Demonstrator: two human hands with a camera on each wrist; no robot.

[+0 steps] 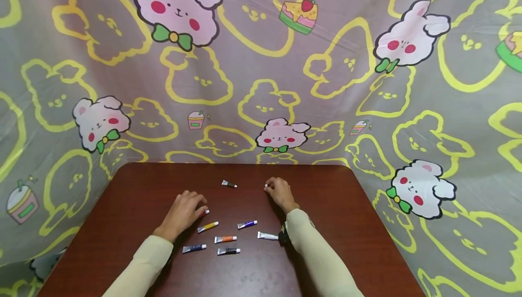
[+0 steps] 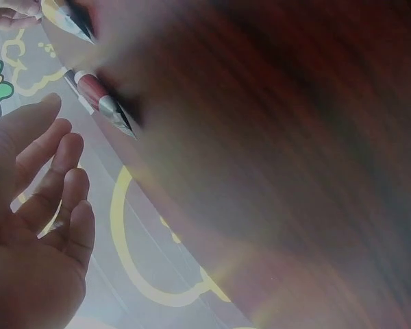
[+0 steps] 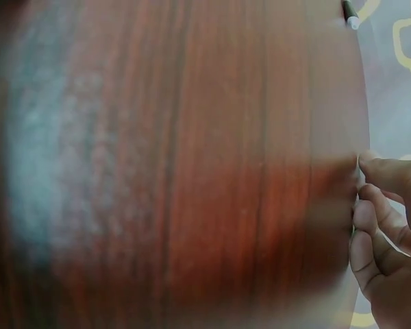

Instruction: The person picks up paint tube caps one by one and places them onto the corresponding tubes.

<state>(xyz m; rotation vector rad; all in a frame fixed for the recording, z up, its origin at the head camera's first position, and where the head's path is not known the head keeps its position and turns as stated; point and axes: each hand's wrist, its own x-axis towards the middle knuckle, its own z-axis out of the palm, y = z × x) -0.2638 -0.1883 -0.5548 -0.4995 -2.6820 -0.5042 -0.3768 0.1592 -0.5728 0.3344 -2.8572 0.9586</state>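
My right hand (image 1: 279, 193) is over the far part of the table and pinches a small paint tube (image 1: 266, 185) between thumb and fingertips. Only its whitish end shows; the fingers hide the rest. In the right wrist view that hand (image 3: 390, 233) is at the right edge. At centre left, my left hand (image 1: 184, 211) hovers with loosely bent fingers beside a red paint tube (image 1: 204, 213). The left wrist view shows this hand (image 2: 44, 185) holding nothing, apart from the red tube (image 2: 92, 89) on the table.
Yellow (image 1: 208, 227), orange (image 1: 225, 239), purple (image 1: 247, 224), dark blue (image 1: 194, 248), black (image 1: 228, 251) and white (image 1: 267, 236) paint tubes lie on the brown table (image 1: 326, 261). A dark brown tube (image 1: 229, 184) lies farther back. Patterned cloth (image 1: 228, 79) surrounds the table.
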